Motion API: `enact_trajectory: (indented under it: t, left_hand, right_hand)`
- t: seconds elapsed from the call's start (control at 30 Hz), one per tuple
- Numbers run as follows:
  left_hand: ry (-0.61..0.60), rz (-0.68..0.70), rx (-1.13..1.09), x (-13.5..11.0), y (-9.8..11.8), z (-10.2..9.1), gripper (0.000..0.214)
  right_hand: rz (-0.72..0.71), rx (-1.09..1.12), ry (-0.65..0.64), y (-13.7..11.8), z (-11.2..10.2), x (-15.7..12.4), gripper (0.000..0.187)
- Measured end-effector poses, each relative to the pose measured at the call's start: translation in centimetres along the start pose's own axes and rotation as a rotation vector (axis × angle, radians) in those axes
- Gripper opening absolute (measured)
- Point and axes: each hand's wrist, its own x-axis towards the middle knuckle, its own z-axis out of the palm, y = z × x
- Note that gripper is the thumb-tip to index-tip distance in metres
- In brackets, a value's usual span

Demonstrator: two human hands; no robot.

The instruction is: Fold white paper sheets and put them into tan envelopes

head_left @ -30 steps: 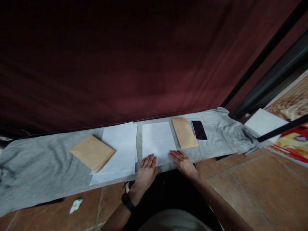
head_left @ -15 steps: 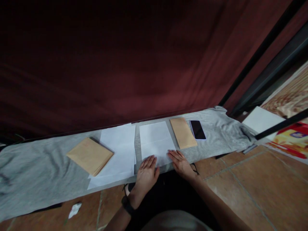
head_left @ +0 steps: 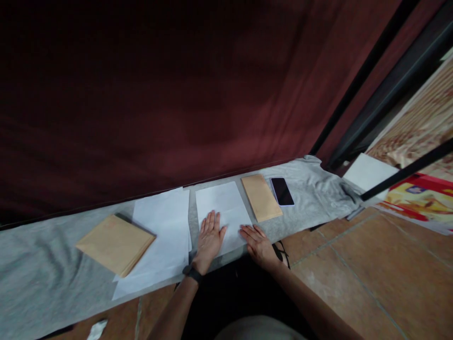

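A white sheet of paper (head_left: 226,198) with a faint crease across it lies in front of me on the grey cloth. My left hand (head_left: 210,239) rests flat on its left part, fingers stretched toward the far edge. At the near right corner, my right hand (head_left: 260,245) lies with its fingers extended on the paper. Neither hand holds anything. Just right of the sheet is a single brown envelope (head_left: 261,198). To the left are more white sheets (head_left: 161,236), partly covered by a stack of brown envelopes (head_left: 115,243).
A phone (head_left: 282,191) lies right of the single envelope. Grey cloth (head_left: 318,193) covers the long narrow bench, with a dark red curtain (head_left: 198,118) behind. Black bars (head_left: 364,80) and a red-yellow box (head_left: 421,198) stand at the right. Crumpled white paper (head_left: 96,329) is on the tiled floor.
My left hand has slid forward from the sheet's near edge further onto the paper. My right hand stays near the right corner. The view has shifted slightly to the right.
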Motion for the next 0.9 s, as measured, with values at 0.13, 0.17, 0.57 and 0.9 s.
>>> enact_trajectory:
  t: [0.13,0.17,0.57,0.9]
  left_hand:
    - [-0.002,-0.04,0.051,-2.4,-2.2,-0.7,0.061]
    - [-0.004,-0.019,0.051,-3.2,-2.1,-1.1,0.062]
    - [-0.092,0.254,0.069,-6.5,0.9,-3.8,0.054]
    - [-0.049,0.226,0.073,-6.7,1.3,-3.3,0.051]
  right_hand:
    - [-0.001,0.002,0.001,0.0,-0.1,0.0,0.062]
    - [-0.001,0.002,0.001,-0.1,-0.1,0.1,0.062]
    - [-0.007,0.018,-0.088,-0.4,-1.6,0.2,0.05]
    - [0.04,0.002,-0.049,-2.4,1.0,9.7,0.049]
